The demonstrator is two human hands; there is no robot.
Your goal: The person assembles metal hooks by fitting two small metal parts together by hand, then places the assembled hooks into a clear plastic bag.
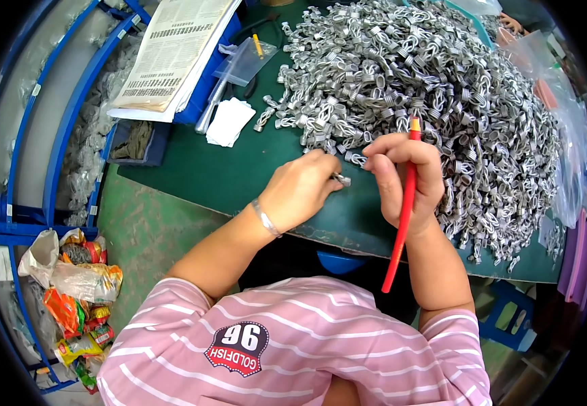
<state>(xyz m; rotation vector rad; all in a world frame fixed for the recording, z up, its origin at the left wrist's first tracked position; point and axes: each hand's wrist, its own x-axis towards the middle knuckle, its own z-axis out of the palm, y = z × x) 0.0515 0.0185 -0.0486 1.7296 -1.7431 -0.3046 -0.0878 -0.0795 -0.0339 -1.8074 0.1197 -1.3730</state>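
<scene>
Shirt: a pink shirt with white stripes is seen closest, at the bottom of the view.

Bracelet: a thin silver bracelet is worn on the left wrist, at the near edge of the bench.

Red stick: a long red stick with a yellow and orange tip is held in the right hand. It hangs down past the near edge of the bench, and its tip points up to the pile.

Right hand: the fingers are curled shut around the red stick. The thumb and first finger are pinched close together, just beside the left hand.

Left hand: the left hand is closed in a tight pinch on a small metal clip. The clip is held just over the bench, near its near edge, between the two hands.

Bench: the top of the bench is dark green.

Pile: a big heap of silver metal clips is spread over the right half of the bench, right up to the far edge. Its near side is touched by the right hand.

White papers: small white paper pieces are laid on the left part of the bench, well apart from the hands.

Clear bag: a small clear plastic bag is laid behind the white papers.

Printed sheets: a stack of printed paper sheets is laid at the far left corner.

Snack bags: bright wrappers in a plastic bag are seen on the floor at the left.
</scene>
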